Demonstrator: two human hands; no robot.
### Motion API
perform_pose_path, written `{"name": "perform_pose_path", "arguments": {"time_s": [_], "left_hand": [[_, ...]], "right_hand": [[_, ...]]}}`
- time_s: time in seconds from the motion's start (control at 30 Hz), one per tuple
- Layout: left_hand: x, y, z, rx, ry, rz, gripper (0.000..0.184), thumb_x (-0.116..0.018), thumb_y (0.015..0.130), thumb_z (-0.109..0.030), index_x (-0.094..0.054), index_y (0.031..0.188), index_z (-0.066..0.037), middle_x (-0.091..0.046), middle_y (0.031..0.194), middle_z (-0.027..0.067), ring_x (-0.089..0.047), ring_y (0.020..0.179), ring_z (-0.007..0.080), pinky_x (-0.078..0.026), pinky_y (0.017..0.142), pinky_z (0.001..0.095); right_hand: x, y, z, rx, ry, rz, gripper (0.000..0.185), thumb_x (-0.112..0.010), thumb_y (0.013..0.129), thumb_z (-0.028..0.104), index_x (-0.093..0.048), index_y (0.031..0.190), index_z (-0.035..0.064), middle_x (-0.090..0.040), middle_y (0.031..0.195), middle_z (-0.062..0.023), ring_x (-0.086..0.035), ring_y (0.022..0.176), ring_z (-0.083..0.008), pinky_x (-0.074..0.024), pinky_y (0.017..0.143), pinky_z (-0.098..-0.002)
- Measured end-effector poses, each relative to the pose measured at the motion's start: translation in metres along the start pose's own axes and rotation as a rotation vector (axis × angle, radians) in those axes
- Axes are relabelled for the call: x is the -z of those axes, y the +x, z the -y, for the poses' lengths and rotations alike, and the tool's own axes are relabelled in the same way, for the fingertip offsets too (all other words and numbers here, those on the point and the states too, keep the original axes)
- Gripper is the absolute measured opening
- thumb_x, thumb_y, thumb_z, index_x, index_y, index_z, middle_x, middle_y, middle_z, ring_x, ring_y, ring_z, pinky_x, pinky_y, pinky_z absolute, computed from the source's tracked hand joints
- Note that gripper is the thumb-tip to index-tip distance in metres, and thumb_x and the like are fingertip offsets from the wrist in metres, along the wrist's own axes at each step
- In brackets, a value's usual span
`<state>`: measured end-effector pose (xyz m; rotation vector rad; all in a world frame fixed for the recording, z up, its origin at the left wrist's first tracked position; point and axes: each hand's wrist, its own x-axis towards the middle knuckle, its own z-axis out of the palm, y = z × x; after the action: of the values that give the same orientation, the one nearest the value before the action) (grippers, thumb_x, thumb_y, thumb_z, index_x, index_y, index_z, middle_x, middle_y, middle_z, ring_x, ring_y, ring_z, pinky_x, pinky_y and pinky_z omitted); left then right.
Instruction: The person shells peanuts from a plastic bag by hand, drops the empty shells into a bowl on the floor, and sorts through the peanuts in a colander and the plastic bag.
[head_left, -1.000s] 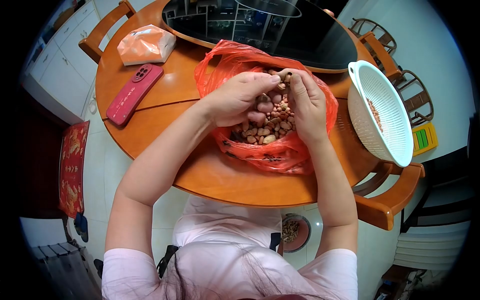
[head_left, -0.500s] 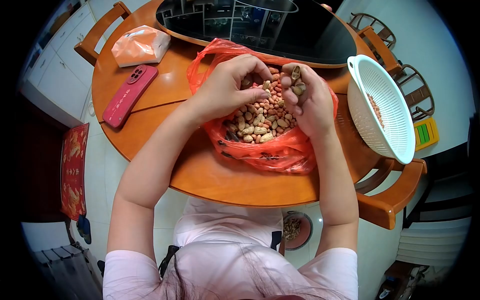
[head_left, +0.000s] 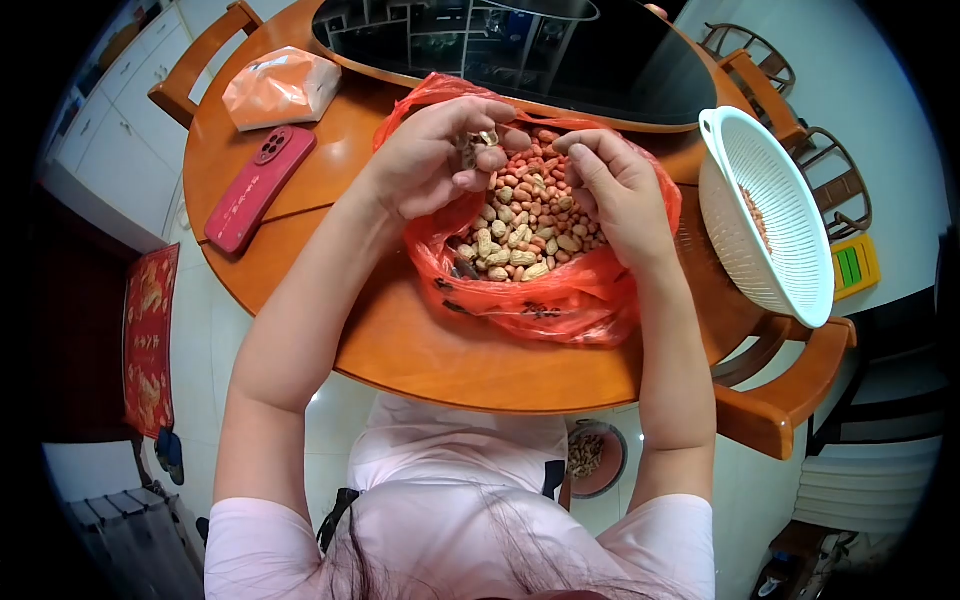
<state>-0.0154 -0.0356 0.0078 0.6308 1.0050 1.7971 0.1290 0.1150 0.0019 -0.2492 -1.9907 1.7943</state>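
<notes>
A red plastic bag (head_left: 540, 312) lies open on the wooden table, holding unshelled peanuts (head_left: 520, 257) toward the front and reddish shelled kernels (head_left: 545, 165) behind them. My left hand (head_left: 435, 155) is above the bag's left side, palm turned up, its curled fingers holding pieces of peanut shell (head_left: 487, 140). Over the right side of the bag is my right hand (head_left: 615, 185), thumb and fingertips pressed together. Whatever those fingertips may hold is too small to make out. The two hands are apart, with the kernels visible between them.
A white colander (head_left: 770, 220) with some kernels stands at the table's right. At the left lie a red phone (head_left: 255, 195) and an orange tissue pack (head_left: 282, 90). A dark glass turntable (head_left: 520, 60) is behind the bag. A bin (head_left: 598, 458) with shells stands on the floor.
My left hand has turned palm up and now holds shell pieces. The open shells seen in my right hand are gone from it, and its fingers have closed together.
</notes>
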Motion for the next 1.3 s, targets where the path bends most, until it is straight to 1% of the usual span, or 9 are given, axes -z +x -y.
{"name": "perform_pose_path", "arguments": {"time_s": [0.17, 0.27, 0.4, 0.53, 0.73, 0.8, 1.07, 1.17, 1.3], "left_hand": [[0.010, 0.004, 0.007, -0.029, 0.185, 0.163, 0.022, -0.056, 0.091, -0.021, -0.059, 0.096, 0.000, -0.063, 0.082, 0.0035, -0.051, 0.064, 0.0077, -0.040, 0.047, 0.0210], [-0.002, 0.003, 0.022, -0.412, 1.096, 0.072, 0.024, -0.061, 0.088, -0.023, -0.063, 0.095, -0.001, -0.066, 0.081, 0.0042, -0.058, 0.068, 0.0108, -0.045, 0.055, 0.0247], [-0.018, -0.010, 0.009, -0.146, 1.663, -0.205, 0.028, -0.065, 0.084, -0.026, -0.063, 0.101, -0.005, -0.066, 0.088, 0.0147, -0.065, 0.086, 0.0231, -0.049, 0.075, 0.0322], [-0.002, -0.013, -0.002, -0.071, 1.695, -0.357, 0.040, -0.062, 0.083, -0.029, -0.057, 0.117, -0.007, -0.065, 0.098, 0.0160, -0.064, 0.092, 0.0272, -0.048, 0.079, 0.0361], [0.017, 0.005, 0.004, -0.267, 1.609, -0.247, 0.025, -0.063, 0.082, -0.022, -0.065, 0.104, -0.010, -0.066, 0.094, 0.0142, -0.063, 0.090, 0.0308, -0.049, 0.078, 0.0404], [0.008, 0.013, 0.012, -0.625, 1.706, -0.210, 0.022, -0.062, 0.081, -0.019, -0.067, 0.101, -0.012, -0.067, 0.088, 0.0130, -0.064, 0.086, 0.0304, -0.050, 0.072, 0.0408], [0.006, 0.024, 0.027, -0.463, 1.769, -0.259, 0.020, -0.059, 0.084, -0.017, -0.066, 0.102, -0.012, -0.067, 0.089, 0.0113, -0.063, 0.085, 0.0299, -0.049, 0.074, 0.0381], [0.004, 0.020, 0.022, -0.457, 1.631, -0.194, 0.020, -0.059, 0.086, -0.018, -0.065, 0.102, -0.008, -0.066, 0.079, 0.0079, -0.063, 0.075, 0.0198, -0.049, 0.069, 0.0303], [0.003, 0.017, 0.018, -0.319, 0.914, 0.016, 0.023, -0.057, 0.091, -0.020, -0.062, 0.105, -0.004, -0.061, 0.078, -0.0008, -0.055, 0.072, 0.0046, -0.043, 0.064, 0.0196]], "right_hand": [[0.011, 0.003, -0.009, 0.184, -0.621, -0.094, 0.019, -0.057, 0.090, 0.023, -0.064, 0.096, 0.0057, -0.063, 0.076, -0.0091, -0.060, 0.070, -0.0192, -0.0468, 0.062, -0.0305], [0.016, 0.001, -0.003, 0.182, -0.958, -0.168, 0.020, -0.059, 0.087, 0.026, -0.065, 0.097, 0.0099, -0.065, 0.085, -0.0144, -0.063, 0.081, -0.0297, -0.0486, 0.069, -0.0387], [0.030, 0.007, -0.007, 0.209, -1.147, -0.309, 0.024, -0.056, 0.088, 0.028, -0.064, 0.105, 0.0130, -0.066, 0.093, -0.0153, -0.063, 0.087, -0.0331, -0.0476, 0.076, -0.0435], [0.034, 0.009, -0.001, 0.086, -1.003, -0.363, 0.026, -0.056, 0.088, 0.028, -0.063, 0.107, 0.0119, -0.067, 0.094, -0.0143, -0.063, 0.090, -0.0323, -0.0480, 0.077, -0.0413], [0.031, 0.018, -0.013, 0.195, -0.874, -0.259, 0.024, -0.057, 0.088, 0.027, -0.065, 0.103, 0.0120, -0.067, 0.089, -0.0148, -0.063, 0.085, -0.0327, -0.0485, 0.074, -0.0396], [0.032, 0.020, -0.016, 0.213, -0.891, -0.214, 0.022, -0.056, 0.088, 0.027, -0.066, 0.101, 0.0123, -0.066, 0.088, -0.0146, -0.063, 0.084, -0.0325, -0.0486, 0.074, -0.0394], [0.011, 0.015, -0.018, 0.284, -1.230, -0.113, 0.023, -0.059, 0.085, 0.026, -0.065, 0.106, 0.0193, -0.067, 0.082, -0.0111, -0.064, 0.079, -0.0298, -0.0489, 0.069, -0.0411], [0.009, 0.016, -0.017, 0.292, -1.340, -0.099, 0.022, -0.062, 0.083, 0.026, -0.065, 0.104, 0.0195, -0.066, 0.075, -0.0112, -0.064, 0.074, -0.0300, -0.0491, 0.064, -0.0415], [0.012, 0.015, -0.016, 0.213, -1.244, -0.095, 0.020, -0.064, 0.081, 0.026, -0.065, 0.098, 0.0139, -0.066, 0.073, -0.0112, -0.064, 0.071, -0.0284, -0.0483, 0.063, -0.0404]]}}
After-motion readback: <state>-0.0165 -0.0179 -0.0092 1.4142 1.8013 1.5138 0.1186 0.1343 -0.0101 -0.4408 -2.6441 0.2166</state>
